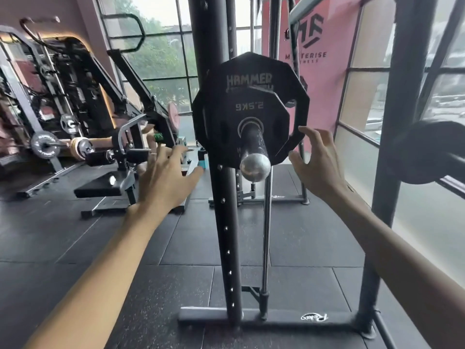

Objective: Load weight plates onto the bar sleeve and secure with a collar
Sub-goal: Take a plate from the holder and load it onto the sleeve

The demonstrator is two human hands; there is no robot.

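Listing L to R.

Surroundings: plate-loaded machines (73,104) far L, small discs on pegs. Padded bench (100,186) sits low beside them. Windows (163,54) at rear. Black rack upright (227,222) w/ bolt row runs top to floor behind the load. Chrome guide rod (266,235) stands just R of it. Pink banner (317,44) hangs at rear R. Dark disc on a second bar (432,152) at R edge.

Task items:
- left hand (163,180): fingers straight, spread wide, empty; near the load's lower L edge, not touching.
- HAMMER plate (249,80): on bar sleeve (253,142), rearmost.
- 2.5KG plate (251,109): smaller, flat against the front of it.
- Sleeve pokes toward camera betw. both hands.
- right hand (319,162): fingers loosely bent, spread, empty; tips just beside the larger plate's R edge. Contact: cannot tell.

Materials: plates matte black, many-sided, w/ grip slots. Sleeve dark scuffed metal w/ rounded silver end. Floor tiles (297,238) black speckled rubber.
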